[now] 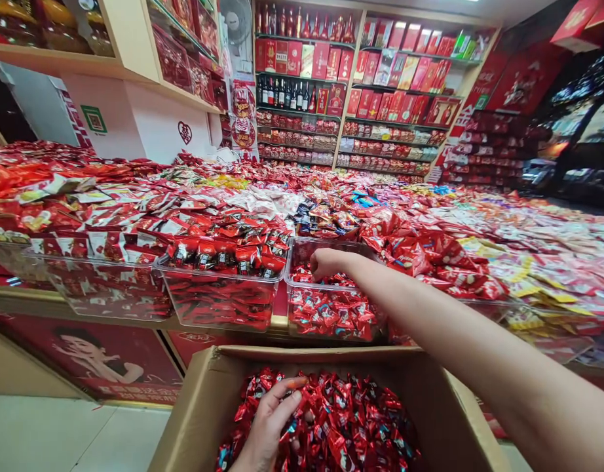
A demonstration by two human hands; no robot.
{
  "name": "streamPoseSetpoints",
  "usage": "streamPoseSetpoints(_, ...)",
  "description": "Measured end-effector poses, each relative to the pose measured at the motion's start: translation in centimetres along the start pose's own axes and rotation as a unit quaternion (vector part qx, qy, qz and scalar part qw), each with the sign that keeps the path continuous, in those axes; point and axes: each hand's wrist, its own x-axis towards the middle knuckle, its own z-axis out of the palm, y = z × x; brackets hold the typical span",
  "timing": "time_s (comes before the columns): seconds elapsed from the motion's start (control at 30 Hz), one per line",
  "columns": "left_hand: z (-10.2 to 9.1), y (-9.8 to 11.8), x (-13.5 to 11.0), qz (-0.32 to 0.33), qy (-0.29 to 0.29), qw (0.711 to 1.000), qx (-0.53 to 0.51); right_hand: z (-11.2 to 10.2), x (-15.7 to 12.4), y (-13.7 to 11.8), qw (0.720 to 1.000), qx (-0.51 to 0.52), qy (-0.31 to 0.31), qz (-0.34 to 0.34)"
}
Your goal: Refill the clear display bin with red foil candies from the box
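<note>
A cardboard box [188, 400] stands in front of me, with many red foil-wrapped candies [341, 419] heaped inside. My left hand [272, 419] reaches into it and rests on the candies, thumb and forefinger apart; its other fingers are partly hidden. Stretched forward, my right hand [329, 263] is inside the top of a clear plastic bin [295, 278], its fingers curled downward. Similar red wrapped candies [326, 311] show through that bin's front wall. Whatever the right fingers hold, if anything, is hidden.
Left of that bin stands another clear bin [218, 298] of red and black packets. Red bags [424, 255] are piled to the right. A counter edge [247, 321] runs beneath the bins. Shelves [351, 85] with bottles and red boxes line the back wall.
</note>
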Motion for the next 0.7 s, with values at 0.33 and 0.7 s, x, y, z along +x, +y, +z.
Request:
streamPoseSetpoints(0.33, 0.3, 1.0, -0.4, 0.017, -0.002, 1.0, -0.011, -3.7, -5.9, -2.2, 0.954, 0.084, 0.283, -0.048)
streamPoseSetpoints(0.7, 1.8, 0.6, -1.8, -0.019, -0.065, 0.997, -0.019, 12.8, -17.9, -6.1, 0.964, 0.161, 0.109, -0.182)
